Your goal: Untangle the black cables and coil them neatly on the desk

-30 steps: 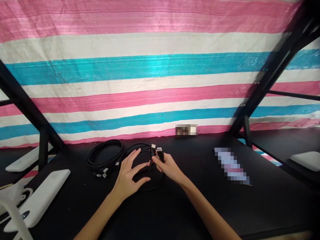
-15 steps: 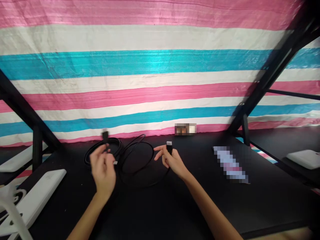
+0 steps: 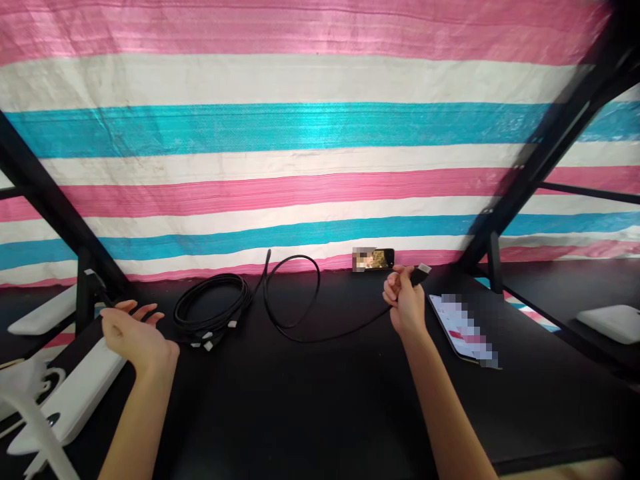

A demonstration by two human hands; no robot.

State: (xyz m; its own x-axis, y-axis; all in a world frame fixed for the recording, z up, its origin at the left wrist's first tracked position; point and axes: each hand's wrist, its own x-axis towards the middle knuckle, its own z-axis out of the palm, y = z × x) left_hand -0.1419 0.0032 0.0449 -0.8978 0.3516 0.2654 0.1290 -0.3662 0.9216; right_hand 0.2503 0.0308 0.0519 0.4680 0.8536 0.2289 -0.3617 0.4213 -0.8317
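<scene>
My right hand (image 3: 407,303) pinches a black cable plug (image 3: 421,273) with a pale, flat end. From it a thin black cable (image 3: 345,335) runs left across the black table in a loose loop. Out to the left, my left hand (image 3: 137,337) grips another black plug (image 3: 103,288) with a pale tip between thumb and index finger, its other fingers loosely spread. Between the hands lies a round coil of black cable (image 3: 213,303). Several pale-tipped plugs (image 3: 208,341) rest at the coil's near edge.
A lit phone (image 3: 383,259) leans at the back against the striped sheet (image 3: 300,173). Another phone-like screen, partly blurred (image 3: 460,327), lies at right. White lamp-like devices (image 3: 75,400) stand at left. Black frame bars (image 3: 540,153) slope up on both sides.
My hands have moved apart: the left one outward to the left with its plug, the right one to the right with its plug. The cable loop has stretched rightward.
</scene>
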